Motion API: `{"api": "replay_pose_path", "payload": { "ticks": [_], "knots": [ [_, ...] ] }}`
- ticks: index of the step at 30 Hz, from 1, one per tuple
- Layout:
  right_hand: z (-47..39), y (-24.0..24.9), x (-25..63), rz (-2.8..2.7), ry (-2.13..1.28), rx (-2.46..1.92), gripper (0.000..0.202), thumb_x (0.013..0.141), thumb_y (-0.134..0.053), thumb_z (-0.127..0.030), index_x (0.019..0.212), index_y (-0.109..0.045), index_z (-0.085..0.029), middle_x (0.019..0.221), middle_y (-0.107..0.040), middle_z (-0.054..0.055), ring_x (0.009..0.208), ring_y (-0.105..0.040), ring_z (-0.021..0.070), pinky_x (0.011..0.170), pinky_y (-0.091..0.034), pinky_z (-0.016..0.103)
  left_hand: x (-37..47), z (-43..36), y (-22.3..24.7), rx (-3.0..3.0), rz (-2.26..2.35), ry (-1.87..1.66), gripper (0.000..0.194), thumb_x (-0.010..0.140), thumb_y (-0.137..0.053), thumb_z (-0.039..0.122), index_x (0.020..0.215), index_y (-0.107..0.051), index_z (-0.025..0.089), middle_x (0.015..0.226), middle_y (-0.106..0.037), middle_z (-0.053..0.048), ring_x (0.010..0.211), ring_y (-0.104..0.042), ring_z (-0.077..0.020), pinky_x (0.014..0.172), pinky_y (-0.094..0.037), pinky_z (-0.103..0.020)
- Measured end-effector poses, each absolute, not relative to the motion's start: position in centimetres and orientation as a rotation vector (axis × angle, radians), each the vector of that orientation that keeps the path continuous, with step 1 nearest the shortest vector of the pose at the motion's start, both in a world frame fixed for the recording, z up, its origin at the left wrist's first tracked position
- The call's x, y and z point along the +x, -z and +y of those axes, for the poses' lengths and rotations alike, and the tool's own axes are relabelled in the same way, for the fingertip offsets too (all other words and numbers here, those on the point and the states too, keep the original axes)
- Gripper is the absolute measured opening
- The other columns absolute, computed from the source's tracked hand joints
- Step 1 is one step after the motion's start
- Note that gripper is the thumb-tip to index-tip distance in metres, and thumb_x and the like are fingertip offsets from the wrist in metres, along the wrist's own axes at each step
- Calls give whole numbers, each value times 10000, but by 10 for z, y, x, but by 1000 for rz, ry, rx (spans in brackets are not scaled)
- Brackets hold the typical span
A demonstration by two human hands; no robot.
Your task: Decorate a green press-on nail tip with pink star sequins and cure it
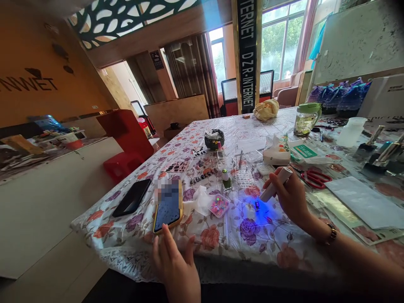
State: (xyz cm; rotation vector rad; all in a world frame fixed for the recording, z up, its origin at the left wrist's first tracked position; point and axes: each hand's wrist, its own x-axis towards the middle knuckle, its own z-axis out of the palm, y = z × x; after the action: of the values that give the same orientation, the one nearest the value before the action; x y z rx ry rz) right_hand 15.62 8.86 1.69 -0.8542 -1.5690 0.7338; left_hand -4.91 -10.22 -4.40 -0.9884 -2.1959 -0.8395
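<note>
My right hand (288,195) is wrapped round a small white UV lamp (275,185), tilted down over the table. Its blue-violet light falls on a small dark piece (257,205), perhaps a false nail, lying on the flowered cloth. My left hand (176,261) has its fingers stretched out at the table's front edge, a fingertip at the lower end of a phone (168,206) in a yellow case. Between the hands sit a clear box of colourful sequins (219,205) and a crumpled white tissue (203,201). A green nail polish bottle (226,181) stands behind them.
A black phone (132,198) lies at the left. Red-handled scissors (315,178), white paper (366,201) and a tissue pack (276,150) are on the right. Farther back stand a black bowl (214,139) and a glass jug (305,120). Red stools (121,166) are beyond the left edge.
</note>
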Motion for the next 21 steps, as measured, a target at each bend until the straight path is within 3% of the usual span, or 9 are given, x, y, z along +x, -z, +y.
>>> {"api": "replay_pose_path", "payload": {
  "ticks": [10, 14, 17, 21],
  "knots": [
    [89, -16, 156, -1575, -760, -850, 225, 846, -506, -407, 797, -419, -206, 582, -642, -7, 386, -492, 96, 394, -388, 203, -83, -88, 35, -1092, -2196, 797, 803, 827, -263, 618, 1398, -202, 56, 1156, -592, -196, 1187, -415, -325, 1006, -249, -536],
    [88, -16, 157, -1569, -759, -850, 226, 843, -512, -405, 791, -422, -204, 573, -637, -11, 379, -479, 91, 395, -381, 201, -110, -73, 21, -1219, -2250, 827, 835, 799, -226, 674, 1406, -186, 102, 1146, -611, -169, 1153, -465, -317, 994, -252, -556],
    [88, -17, 157, -1566, -765, -843, 223, 845, -510, -402, 789, -420, -206, 566, -635, -18, 381, -484, 90, 398, -382, 196, -112, -66, 9, -1150, -2221, 877, 815, 792, -240, 680, 1391, -246, 128, 1201, -566, -186, 1162, -454, -340, 979, -224, -604],
    [87, -19, 157, -1562, -776, -832, 215, 844, -517, -394, 793, -418, -209, 558, -629, -25, 392, -499, 91, 406, -385, 191, -87, -68, 11, -1108, -2025, 1072, 633, 807, -415, 580, 1258, -464, 138, 1153, -580, -172, 1089, -509, -305, 930, -360, -495]
  ]
}}
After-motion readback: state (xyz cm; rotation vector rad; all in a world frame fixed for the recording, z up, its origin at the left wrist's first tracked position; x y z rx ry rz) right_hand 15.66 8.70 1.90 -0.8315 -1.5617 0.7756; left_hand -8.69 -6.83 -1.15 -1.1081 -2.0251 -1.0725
